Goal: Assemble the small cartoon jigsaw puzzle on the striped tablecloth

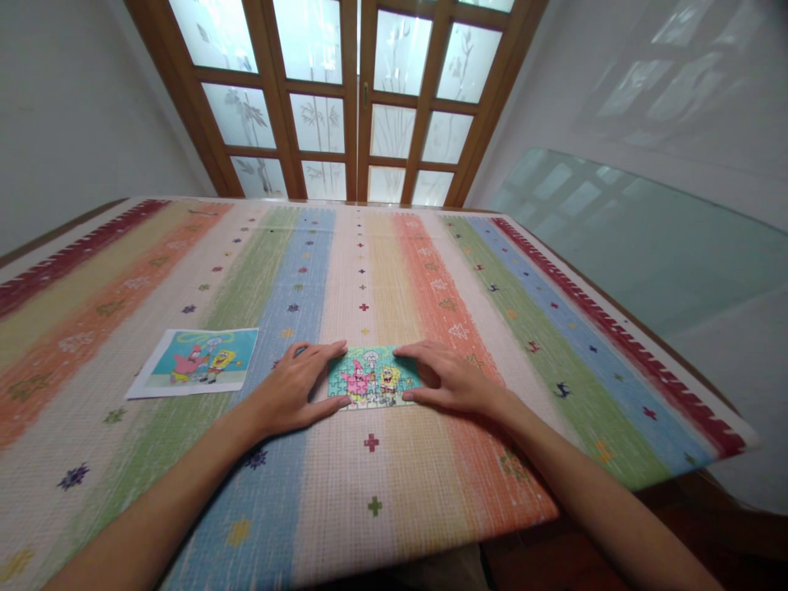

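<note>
A: Start at the left. What lies there?

B: A printed picture (pixel 195 361) of the cartoon scene, flat on the striped tablecloth (pixel 382 271), well apart from the hands. Nothing touches it.

A: And the left hand (pixel 294 392)?

B: It lies flat and open, fingers spread, with the fingertips pressed against the left edge of the small jigsaw puzzle (pixel 373 377). It grips nothing; it only pushes inward.

A: The puzzle itself?

B: It sits near the front middle of the table, between the two hands, and looks fully joined, though the pieces are too small to tell for certain.

A: The right hand (pixel 448 380)?

B: Also open and flat, fingers along the puzzle's top right corner and thumb at the bottom right. It holds nothing either.

A: So what could go wrong?

B: I judge that squeezing from both sides too hard could make the middle buckle upward and pop pieces loose. The woven cloth looks rough, so sliding the puzzle might snag an edge piece and break a joint. An uneven push could also twist a row out of line.
</note>
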Available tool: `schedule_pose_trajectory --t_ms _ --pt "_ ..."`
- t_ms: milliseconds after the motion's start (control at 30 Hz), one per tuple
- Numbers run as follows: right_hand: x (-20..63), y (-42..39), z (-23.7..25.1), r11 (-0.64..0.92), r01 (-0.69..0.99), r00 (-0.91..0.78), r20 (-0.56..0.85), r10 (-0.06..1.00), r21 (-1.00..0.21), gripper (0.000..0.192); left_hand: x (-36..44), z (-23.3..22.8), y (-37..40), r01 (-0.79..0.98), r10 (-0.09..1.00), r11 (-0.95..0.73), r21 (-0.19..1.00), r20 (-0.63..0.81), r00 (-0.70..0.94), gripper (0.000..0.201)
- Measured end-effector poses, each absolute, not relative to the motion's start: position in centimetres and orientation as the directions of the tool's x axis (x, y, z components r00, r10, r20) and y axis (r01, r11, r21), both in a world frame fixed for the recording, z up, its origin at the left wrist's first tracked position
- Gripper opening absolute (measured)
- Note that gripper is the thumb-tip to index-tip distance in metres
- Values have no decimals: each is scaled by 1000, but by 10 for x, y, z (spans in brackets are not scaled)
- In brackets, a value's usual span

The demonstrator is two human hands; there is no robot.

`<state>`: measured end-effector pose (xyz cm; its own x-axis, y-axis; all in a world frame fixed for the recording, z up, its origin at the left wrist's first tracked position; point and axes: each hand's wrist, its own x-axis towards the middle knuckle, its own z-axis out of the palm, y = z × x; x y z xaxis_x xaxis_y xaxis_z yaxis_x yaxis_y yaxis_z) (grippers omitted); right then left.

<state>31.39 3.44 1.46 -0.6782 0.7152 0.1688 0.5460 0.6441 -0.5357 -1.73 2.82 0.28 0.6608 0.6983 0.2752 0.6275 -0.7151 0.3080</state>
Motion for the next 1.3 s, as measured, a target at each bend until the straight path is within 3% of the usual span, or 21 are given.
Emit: schedule_pose_trajectory --t_ms 367,567,733,867,1300 --pt "319 37 14 675 533 -701 181 690 -510 56 -19 3 27 625 695 -719 304 275 665 68" --pt "324 44 18 730 509 -671 321 668 -456 45 -21 8 27 640 719 -694 328 291 631 61" --pt "331 48 20 728 540 -691 271 670 -423 30 -26 9 31 646 716 -698 310 321 620 45" --pt "333 48 18 723 557 -687 263 678 -410 32 -29 8 35 625 683 -730 277 322 655 29" --pt "328 47 14 730 550 -696 261 669 -405 33 -26 4 35 641 700 -714 281 307 645 31"
